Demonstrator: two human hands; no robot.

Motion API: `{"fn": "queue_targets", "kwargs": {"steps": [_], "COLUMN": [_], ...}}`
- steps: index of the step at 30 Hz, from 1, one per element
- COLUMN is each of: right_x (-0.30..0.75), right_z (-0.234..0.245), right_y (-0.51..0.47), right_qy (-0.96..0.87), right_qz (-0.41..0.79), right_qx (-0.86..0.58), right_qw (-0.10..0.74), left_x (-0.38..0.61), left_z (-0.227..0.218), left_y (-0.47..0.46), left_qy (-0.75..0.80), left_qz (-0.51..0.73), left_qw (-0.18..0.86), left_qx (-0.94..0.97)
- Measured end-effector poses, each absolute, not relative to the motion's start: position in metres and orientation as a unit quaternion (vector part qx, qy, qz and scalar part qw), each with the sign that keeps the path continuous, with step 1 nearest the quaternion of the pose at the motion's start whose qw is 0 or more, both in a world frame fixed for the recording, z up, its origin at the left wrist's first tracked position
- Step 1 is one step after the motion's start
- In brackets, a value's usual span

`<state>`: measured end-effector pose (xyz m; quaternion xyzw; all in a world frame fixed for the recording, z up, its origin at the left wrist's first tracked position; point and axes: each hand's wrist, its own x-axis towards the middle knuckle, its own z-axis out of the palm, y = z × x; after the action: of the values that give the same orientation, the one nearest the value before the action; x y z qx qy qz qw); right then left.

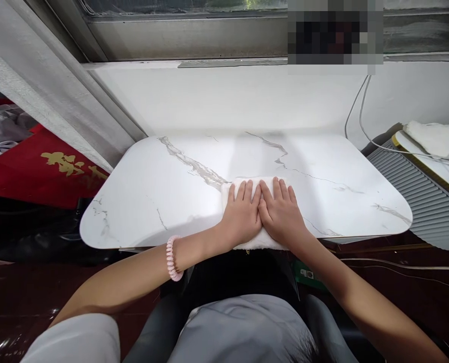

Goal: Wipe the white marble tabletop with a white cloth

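Observation:
A folded white cloth (260, 241) lies at the near edge of a white marble-patterned table (194, 212). Flat on the cloth's left half rests my left hand (242, 213), fingers stretched out and pointing away from me. My right hand (281, 209) presses on the right half, also flat with fingers extended. The two hands touch along their inner sides, thumbs close together. A pink coiled band (174, 258) circles my left wrist. Part of the cloth is hidden beneath both palms.
Behind the table stands a white wall (224, 96) below a window frame. At the right, a grey ribbed cabinet (425, 186) carries a white fluffy cloth (436, 138), with white cables (362, 106) hanging nearby. A red bag with gold lettering (46, 166) is at the left, beside a grey curtain (58, 75).

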<state>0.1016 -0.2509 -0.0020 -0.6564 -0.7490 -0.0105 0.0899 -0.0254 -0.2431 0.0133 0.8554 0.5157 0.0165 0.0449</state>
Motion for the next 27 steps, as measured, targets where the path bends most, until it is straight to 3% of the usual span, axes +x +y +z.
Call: {"fn": "queue_targets", "kwargs": {"steps": [5,12,27], "right_x": [0.092,0.076,0.075], "right_z": [0.002,-0.002,-0.013], "right_y": [-0.198,-0.092,0.021], "right_qy": [-0.766,-0.774,-0.732], "right_qz": [0.014,0.016,0.076], "right_qx": [-0.633,-0.591,-0.619], "right_qw": [0.11,0.229,0.275], "left_x": [-0.034,-0.049,-0.068], "left_z": [0.01,0.009,-0.009], "left_y": [-0.203,-0.103,0.028], "left_qy": [0.562,0.584,0.533], "left_qz": [0.053,0.111,0.205], "left_qw": [0.034,0.044,0.065], "left_qx": [0.825,0.803,0.818]}}
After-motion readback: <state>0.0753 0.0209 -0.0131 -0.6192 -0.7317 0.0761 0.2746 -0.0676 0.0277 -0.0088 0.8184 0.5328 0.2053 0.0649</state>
